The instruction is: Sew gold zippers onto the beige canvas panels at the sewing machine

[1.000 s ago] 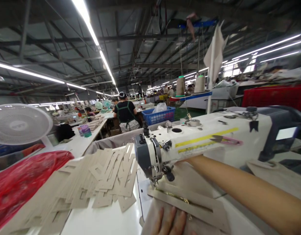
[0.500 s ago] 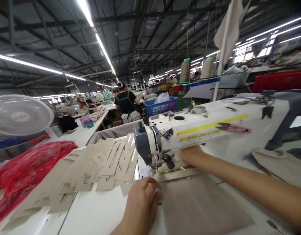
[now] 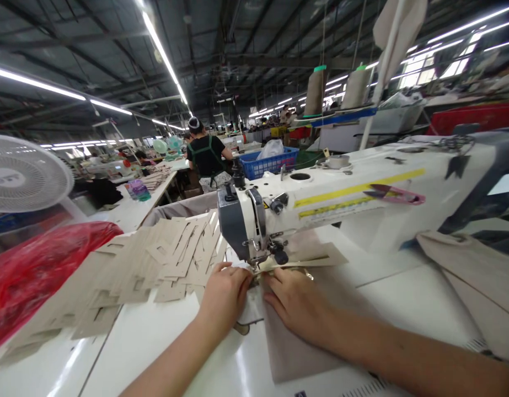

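A white sewing machine [image 3: 362,193] stands before me, its dark-fronted head above a beige fabric panel [image 3: 298,353]. Along the panel's far edge, by the presser foot, runs a strip with a gold-coloured zipper [image 3: 307,274], mostly covered by my fingers. My left hand [image 3: 225,289] is closed just left of the foot, fingers curled at the work's edge; what they pinch is hidden. My right hand [image 3: 295,300] lies over the panel right of the foot, thumb and fingers closed on its edge. Behind it, a stiff beige strip [image 3: 337,256] sticks out under the machine arm.
Cut beige pieces [image 3: 155,259] lie overlapping at left, beside a red plastic bag [image 3: 47,270] and a white fan [image 3: 26,173]. Pink-handled thread snips [image 3: 395,194] rest on the machine arm. More beige fabric [image 3: 473,281] lies at right. A person [image 3: 208,157] sits ahead near a blue basket [image 3: 268,161].
My right hand has come from behind the machine head to the near side of the foot. My left hand has moved up to the foot. The panel has shifted and the view has turned slightly.
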`<state>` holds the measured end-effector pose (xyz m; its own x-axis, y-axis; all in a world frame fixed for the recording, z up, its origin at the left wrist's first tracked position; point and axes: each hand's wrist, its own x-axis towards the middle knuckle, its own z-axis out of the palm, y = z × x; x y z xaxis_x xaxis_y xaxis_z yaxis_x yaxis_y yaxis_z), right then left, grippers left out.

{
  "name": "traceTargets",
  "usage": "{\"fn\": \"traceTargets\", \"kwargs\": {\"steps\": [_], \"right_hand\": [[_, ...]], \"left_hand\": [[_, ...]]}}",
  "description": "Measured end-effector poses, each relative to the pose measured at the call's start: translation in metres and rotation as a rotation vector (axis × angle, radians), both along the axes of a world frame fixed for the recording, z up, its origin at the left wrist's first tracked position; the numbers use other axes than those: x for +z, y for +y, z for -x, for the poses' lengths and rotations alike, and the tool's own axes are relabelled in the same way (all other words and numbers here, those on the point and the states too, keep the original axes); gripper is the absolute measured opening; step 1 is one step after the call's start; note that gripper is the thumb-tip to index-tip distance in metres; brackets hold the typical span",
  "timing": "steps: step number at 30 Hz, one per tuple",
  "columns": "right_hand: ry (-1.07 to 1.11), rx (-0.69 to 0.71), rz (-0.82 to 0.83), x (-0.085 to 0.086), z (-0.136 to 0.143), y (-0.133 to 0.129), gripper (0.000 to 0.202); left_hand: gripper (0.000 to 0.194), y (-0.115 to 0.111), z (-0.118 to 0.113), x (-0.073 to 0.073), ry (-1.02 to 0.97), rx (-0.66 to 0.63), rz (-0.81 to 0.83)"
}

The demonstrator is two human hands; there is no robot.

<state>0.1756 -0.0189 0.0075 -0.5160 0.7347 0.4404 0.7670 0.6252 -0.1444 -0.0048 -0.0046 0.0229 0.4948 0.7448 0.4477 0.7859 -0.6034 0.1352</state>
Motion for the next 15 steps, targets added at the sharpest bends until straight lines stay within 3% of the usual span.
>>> {"fn": "traceTargets", "kwargs": {"steps": [4, 8, 11, 15], "right_hand": [[0.053, 0.067, 0.106, 0.001, 0.000, 0.003, 0.015], [0.046, 0.090, 0.109, 0.001, -0.003, 0.000, 0.011], [0.042, 0.135, -0.006, 0.004, -0.007, 0.001, 0.013], [0.086, 0.071, -0.168, 0.006, -0.009, 0.014, 0.013]], "left_hand": [[0.016, -0.003, -0.002, -0.008, -0.015, -0.063, -0.030], [0.013, -0.006, -0.005, -0.012, 0.091, -0.077, -0.096], [0.015, -0.006, -0.006, -0.012, 0.174, -0.082, -0.139], [0.017, -0.006, -0.007, -0.011, 0.213, -0.080, -0.169]]}}
